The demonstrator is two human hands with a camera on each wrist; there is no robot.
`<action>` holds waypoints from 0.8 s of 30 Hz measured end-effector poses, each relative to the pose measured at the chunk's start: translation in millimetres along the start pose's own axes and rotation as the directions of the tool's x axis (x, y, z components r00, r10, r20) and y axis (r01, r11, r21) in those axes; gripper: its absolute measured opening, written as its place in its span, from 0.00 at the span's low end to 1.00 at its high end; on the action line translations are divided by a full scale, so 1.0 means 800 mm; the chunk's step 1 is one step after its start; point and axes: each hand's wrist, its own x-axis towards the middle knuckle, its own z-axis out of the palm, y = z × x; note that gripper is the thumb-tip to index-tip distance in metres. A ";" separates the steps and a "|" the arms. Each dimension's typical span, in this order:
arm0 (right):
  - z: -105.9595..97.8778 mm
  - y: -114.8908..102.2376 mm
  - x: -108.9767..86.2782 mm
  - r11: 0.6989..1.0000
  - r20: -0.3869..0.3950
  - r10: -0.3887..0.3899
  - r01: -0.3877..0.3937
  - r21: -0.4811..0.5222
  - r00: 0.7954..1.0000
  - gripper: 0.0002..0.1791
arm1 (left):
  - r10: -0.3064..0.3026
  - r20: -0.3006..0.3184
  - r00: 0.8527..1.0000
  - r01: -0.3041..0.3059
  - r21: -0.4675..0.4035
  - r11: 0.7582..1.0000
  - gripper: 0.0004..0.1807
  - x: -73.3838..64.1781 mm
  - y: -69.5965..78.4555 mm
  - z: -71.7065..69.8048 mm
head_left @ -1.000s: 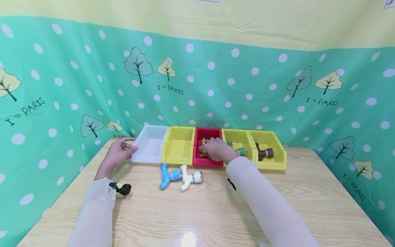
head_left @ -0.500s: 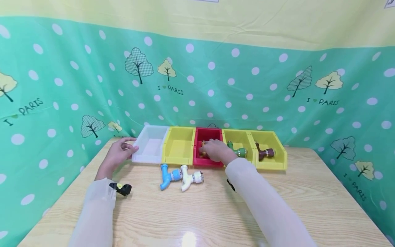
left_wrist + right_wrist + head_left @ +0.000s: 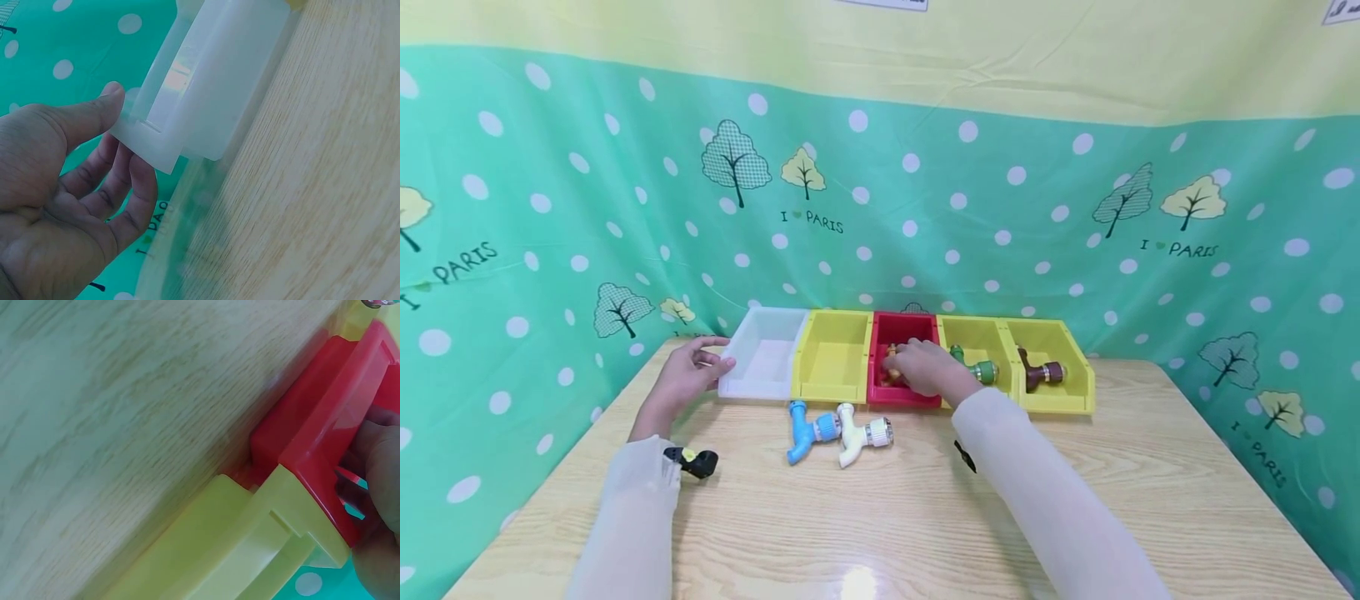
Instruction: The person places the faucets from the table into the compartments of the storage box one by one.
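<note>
At the left end of the bin row, my left hand [image 3: 688, 375] pinches the side rim of the white bin [image 3: 765, 350], thumb above the lip and fingers curled below it [image 3: 147, 134]. My right hand [image 3: 925, 367] reaches down into the red bin [image 3: 904, 402], its fingers round a yellow-brown tap [image 3: 892, 367] that they partly cover. The right wrist view shows the curled fingers inside the red bin's wall [image 3: 325, 425], with the tap hidden there. A blue tap [image 3: 805, 432] and a white tap [image 3: 857, 435] lie side by side on the table in front of the bins.
Between the white and red bins stands a bare yellow bin [image 3: 833, 354]. Right of the red one, two more yellow bins hold a green tap [image 3: 981, 371] and a dark brown tap [image 3: 1037, 372]. A patterned green curtain [image 3: 925, 208] hangs behind the wooden table [image 3: 775, 533].
The camera view tilts slightly. Both hands stay in place, the left at the white bin and the right in the red bin with the yellow-brown tap.
</note>
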 end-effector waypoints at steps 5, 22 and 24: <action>-0.004 0.001 -0.006 1.000 -0.034 -0.025 0.024 -0.019 0.999 0.29 | 0.007 -0.004 1.000 -0.007 0.005 1.000 0.33 0.001 -0.001 0.001; -0.031 0.011 -0.045 0.991 -0.162 -0.133 0.129 -0.036 0.978 0.27 | 0.023 -0.010 1.000 -0.023 0.014 1.000 0.31 -0.001 -0.002 0.001; -0.033 0.015 -0.049 0.991 -0.177 -0.136 0.131 -0.038 0.975 0.26 | 0.026 -0.010 1.000 -0.025 0.013 1.000 0.31 -0.001 -0.001 0.002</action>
